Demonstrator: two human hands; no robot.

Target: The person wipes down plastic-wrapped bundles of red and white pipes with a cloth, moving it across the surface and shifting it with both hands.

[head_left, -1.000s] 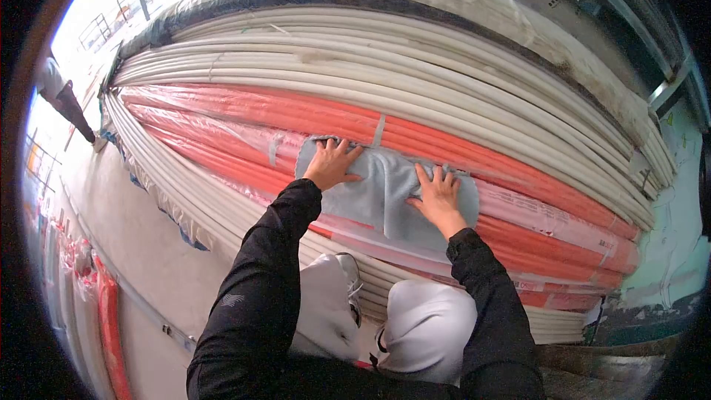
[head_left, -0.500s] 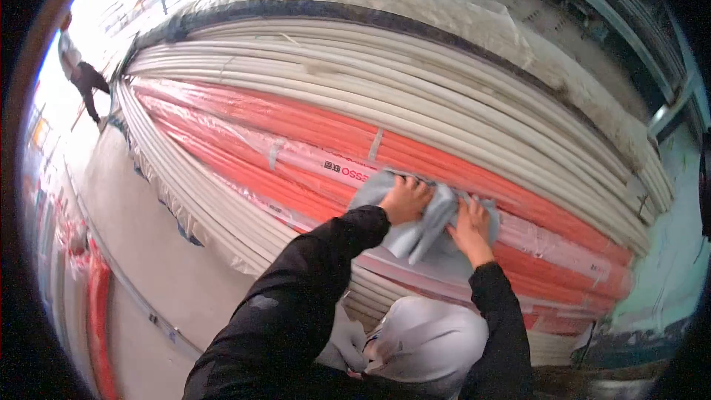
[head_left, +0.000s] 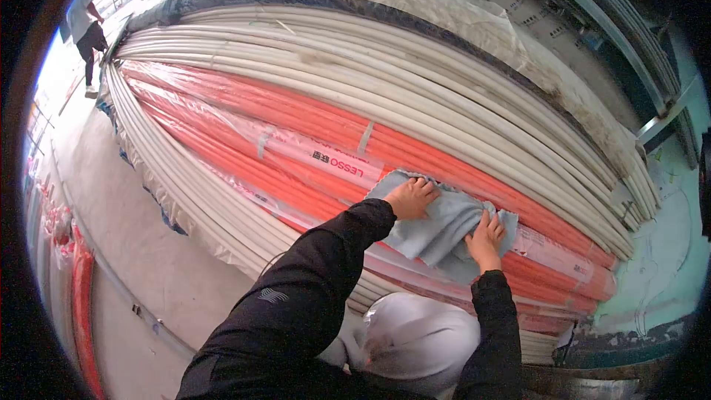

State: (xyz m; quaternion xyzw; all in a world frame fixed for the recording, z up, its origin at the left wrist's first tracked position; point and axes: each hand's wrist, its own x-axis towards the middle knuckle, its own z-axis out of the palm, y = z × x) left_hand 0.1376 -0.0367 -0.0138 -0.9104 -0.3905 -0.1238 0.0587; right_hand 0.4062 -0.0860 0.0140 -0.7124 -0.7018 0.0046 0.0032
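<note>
A grey-blue cloth (head_left: 452,221) lies spread with soft folds over plastic-wrapped orange pipes (head_left: 296,155). My left hand (head_left: 412,198) has its fingers curled on the cloth's upper left part, bunching it a little. At the right side, my right hand (head_left: 486,241) holds the cloth with its fingers bent over it; their undersides are hidden. Left of the cloth, a pink wrapper strip (head_left: 326,157) printed with LESSO runs along the pipes.
Long white pipes (head_left: 415,92) lie in stacks on both sides of the orange bundles. Plastic sheeting (head_left: 459,15) edges the far side. Another person (head_left: 87,26) stands at the far left. A metal frame (head_left: 663,120) is at the upper right, and more wrapped pipes (head_left: 84,304) lie at the left.
The cloth has gone from bunched between my hands to flatter and wider. My right hand has shifted slightly right and down. The far person is now more upright.
</note>
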